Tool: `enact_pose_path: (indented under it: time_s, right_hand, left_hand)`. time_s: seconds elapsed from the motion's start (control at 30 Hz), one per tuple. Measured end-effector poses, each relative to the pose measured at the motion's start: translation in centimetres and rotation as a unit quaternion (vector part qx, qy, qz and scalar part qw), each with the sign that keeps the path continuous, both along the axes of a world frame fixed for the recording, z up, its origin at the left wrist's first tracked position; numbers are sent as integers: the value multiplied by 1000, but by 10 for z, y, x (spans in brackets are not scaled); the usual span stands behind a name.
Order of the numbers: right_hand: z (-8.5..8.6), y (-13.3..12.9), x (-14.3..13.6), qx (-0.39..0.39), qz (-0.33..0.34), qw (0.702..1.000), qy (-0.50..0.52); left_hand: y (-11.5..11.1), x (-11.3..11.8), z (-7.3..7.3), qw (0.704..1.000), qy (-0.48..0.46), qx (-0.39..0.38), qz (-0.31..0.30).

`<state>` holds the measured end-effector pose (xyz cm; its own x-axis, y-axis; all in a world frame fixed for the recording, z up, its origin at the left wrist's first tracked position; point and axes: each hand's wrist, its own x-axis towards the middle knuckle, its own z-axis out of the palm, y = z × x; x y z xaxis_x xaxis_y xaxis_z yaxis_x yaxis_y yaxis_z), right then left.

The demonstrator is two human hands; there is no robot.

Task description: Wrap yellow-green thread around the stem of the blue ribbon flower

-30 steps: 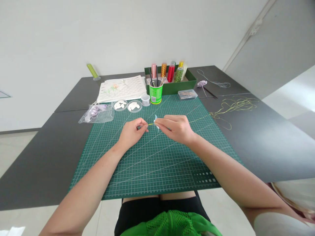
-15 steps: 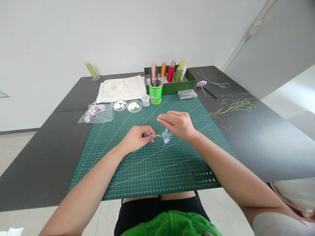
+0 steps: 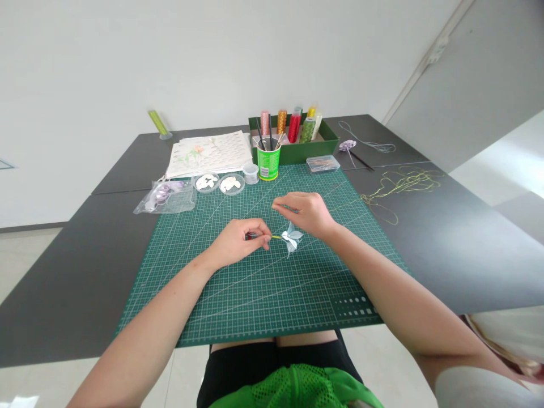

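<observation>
Fingers of left hand [image 3: 240, 242] pinch stem [image 3: 276, 237] of pale blue flower [image 3: 292, 236]. Right hand [image 3: 306, 213], fingertips together, nearer mat's [image 3: 250, 300] right edge; can't tell if holding anything.

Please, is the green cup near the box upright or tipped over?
Upright: the green cup stands with its rim up, and dark sticks rise from it.

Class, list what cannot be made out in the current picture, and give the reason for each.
All in the head view:
- Far end of the stem: hidden by the left hand.
- Whether the right hand pinches thread: too fine.
- Small print on the green tub: too small.
- Pale item, lower right: cut off by the edge.
</observation>
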<state>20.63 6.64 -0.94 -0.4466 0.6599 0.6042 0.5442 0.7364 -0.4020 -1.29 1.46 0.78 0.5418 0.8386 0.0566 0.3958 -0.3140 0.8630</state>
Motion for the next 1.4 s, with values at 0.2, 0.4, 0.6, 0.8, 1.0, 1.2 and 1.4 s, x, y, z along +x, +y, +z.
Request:
enact_pose_path:
  time_s: [0.2,0.4,0.6,0.8,1.0,1.2,1.4]
  right_hand:
    - [-5,7,2,-137,21,990,32]
    - [-10,12,2,-208,55,977,16]
    - [-9,7,-3,-196,62,979,-5]
    - [-2,-4,-8,-174,103,979,-28]
    - [8,-15,-11,-128,120,982,-72]
    - [18,-22,-8,-89,100,989,-56]
    - [22,-24,-6,-35,73,996,-24]
  left_hand:
    - [-1,-1,2,1000,-3,14,9]
    - [-1,-1,3,994,-48,52,84]
    - [3,-2,1,977,-83,85,179]
    - [10,-6,-6,965,-88,89,230]
    - [13,-8,-10,957,-82,78,268]
    - [16,-10,-12,960,-41,67,268]
    - [15,-9,-14,973,7,54,223]
